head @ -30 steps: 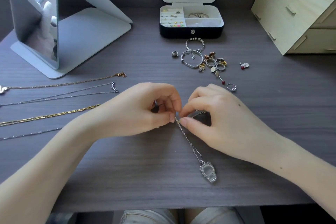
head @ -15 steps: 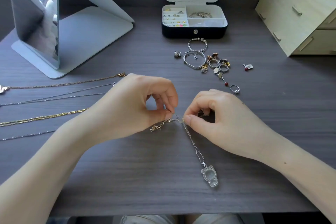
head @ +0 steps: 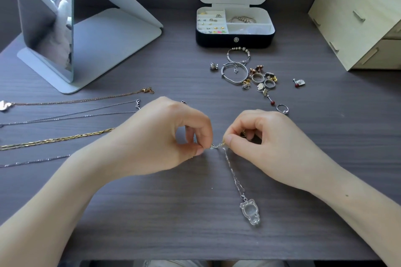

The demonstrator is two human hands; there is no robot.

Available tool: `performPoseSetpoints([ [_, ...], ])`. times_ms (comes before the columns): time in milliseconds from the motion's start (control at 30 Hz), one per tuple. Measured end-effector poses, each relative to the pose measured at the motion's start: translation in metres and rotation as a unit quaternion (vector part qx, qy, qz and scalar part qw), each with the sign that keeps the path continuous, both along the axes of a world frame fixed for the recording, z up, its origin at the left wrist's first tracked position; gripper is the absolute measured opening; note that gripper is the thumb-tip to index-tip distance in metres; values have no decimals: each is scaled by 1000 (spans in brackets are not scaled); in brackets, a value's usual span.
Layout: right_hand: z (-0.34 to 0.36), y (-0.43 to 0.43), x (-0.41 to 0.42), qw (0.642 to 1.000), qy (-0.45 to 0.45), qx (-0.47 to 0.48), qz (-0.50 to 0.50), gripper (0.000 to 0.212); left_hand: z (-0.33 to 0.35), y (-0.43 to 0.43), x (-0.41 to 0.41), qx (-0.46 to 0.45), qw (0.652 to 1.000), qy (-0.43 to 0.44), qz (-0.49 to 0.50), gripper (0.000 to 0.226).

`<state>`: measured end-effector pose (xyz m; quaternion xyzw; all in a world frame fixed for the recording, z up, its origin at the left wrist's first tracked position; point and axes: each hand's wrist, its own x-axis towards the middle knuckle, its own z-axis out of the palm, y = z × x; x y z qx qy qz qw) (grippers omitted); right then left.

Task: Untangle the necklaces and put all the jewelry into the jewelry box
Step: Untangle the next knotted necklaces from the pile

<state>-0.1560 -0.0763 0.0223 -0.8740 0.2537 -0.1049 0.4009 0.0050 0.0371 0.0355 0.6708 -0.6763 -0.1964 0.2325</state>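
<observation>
The jewelry box [head: 235,38] stands open on the dark table [head: 173,223], its lid upright with a few earrings pinned to it. Just in front of the box lies a scatter of bangles, rings and earrings [head: 256,76]. Farther in front of the box, the left hand [head: 165,138] and the right hand [head: 267,138] meet, each pinching a knotted part of a silver necklace [head: 235,178] between thumb and forefinger. The chain trails away from the box to a clear pendant [head: 250,212] lying flat. Left of the box and nearer the person, several necklaces [head: 65,115] lie stretched out side by side. A mirror [head: 50,28] stands left of the box and a wooden drawer unit [head: 358,13] right of it.
</observation>
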Motion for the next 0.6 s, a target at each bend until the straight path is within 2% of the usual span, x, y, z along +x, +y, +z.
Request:
performPoseSetpoints([
  [600, 6, -1, -1, 1000, -15, 28, 3, 16, -16, -5, -15, 6, 996, 60, 63, 6],
])
